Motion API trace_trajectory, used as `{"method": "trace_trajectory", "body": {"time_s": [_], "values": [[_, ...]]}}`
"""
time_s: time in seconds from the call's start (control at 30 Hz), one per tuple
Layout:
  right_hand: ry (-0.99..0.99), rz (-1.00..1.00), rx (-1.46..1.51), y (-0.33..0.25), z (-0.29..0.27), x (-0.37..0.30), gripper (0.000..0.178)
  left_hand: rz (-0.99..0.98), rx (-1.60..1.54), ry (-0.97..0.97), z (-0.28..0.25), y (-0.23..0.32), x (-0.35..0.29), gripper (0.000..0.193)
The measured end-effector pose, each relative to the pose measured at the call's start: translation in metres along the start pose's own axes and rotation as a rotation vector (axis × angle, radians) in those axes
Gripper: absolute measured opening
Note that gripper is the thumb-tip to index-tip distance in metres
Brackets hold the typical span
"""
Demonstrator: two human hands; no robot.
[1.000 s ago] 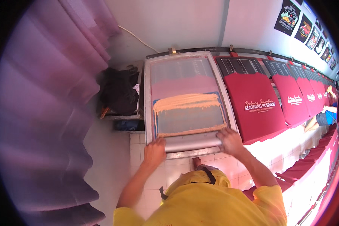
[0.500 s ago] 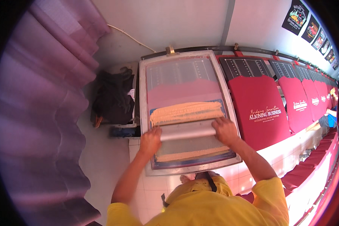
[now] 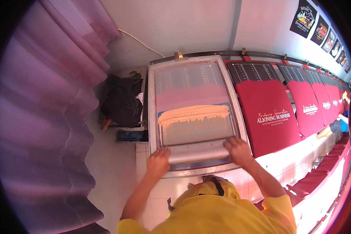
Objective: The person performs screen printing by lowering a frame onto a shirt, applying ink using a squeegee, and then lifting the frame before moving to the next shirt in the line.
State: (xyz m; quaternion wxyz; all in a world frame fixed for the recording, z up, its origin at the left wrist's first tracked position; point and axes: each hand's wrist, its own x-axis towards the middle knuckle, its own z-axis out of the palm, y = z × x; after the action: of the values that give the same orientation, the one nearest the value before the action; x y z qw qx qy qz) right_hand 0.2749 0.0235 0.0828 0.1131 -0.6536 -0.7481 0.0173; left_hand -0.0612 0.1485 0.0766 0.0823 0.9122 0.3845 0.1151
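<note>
A silver squeegee lies across the near part of a framed printing screen. My left hand grips its left end, and my right hand is closed round the right end. Ahead of the squeegee, cream-orange ink forms a thick band with a ragged near edge and a thin film below it. Through the mesh show a maroon shirt and a dark board with white marks. The squeegee's blade edge is hidden beneath its holder.
Right of the screen, maroon shirts with white print lie on dark boards along a rail. Black cloth rests on a stand at left, beside a purple curtain. Another person's arm shows far right.
Both hands have drawn the squeegee toward me, down to the screen's near end. The mesh behind it now shows a thin, streaked ink film.
</note>
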Motion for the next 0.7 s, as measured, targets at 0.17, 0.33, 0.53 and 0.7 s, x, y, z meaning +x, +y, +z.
{"method": "trace_trajectory", "body": {"time_s": [0.17, 0.33, 0.53, 0.7], "values": [[0.023, -0.003, 0.033, -0.017, 0.021, -0.036, 0.034, 0.057, -0.015, 0.059, 0.026, 0.005, -0.041, 0.046], [0.000, 0.013, -0.001, -0.003, 0.021, 0.003, 0.029, 0.066, -0.003, 0.038, 0.032, -0.016, -0.004, 0.046], [-0.033, 0.067, -0.073, 0.036, 0.024, 0.081, 0.022, 0.068, -0.003, -0.008, 0.022, -0.051, 0.090, 0.032], [-0.078, 0.064, -0.082, 0.058, 0.014, 0.115, 0.026, 0.002, 0.012, -0.134, 0.006, -0.060, 0.131, 0.028]]}}
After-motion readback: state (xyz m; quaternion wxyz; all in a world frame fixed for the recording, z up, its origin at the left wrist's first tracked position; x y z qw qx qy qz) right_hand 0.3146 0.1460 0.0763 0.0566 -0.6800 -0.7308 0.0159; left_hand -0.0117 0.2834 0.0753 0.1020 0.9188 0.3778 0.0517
